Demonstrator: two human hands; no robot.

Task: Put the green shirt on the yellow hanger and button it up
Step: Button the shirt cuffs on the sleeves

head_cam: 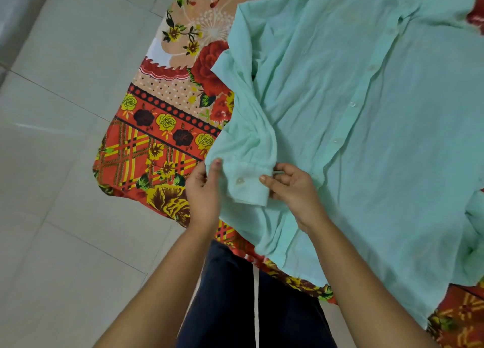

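One green shirt (366, 138) is spread on a floral bedsheet (162, 127), its cuff (248, 188) pinched by fingers (272, 181) of left hand (203, 193) and right hand (294, 193); hanger unseen, hanging judged outstanding.

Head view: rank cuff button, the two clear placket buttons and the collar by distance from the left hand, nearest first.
1. Cuff button, on the cuff beside the left hand.
2. Lower placket button, right of it.
3. Upper placket button, farther up.
4. Collar, top right.
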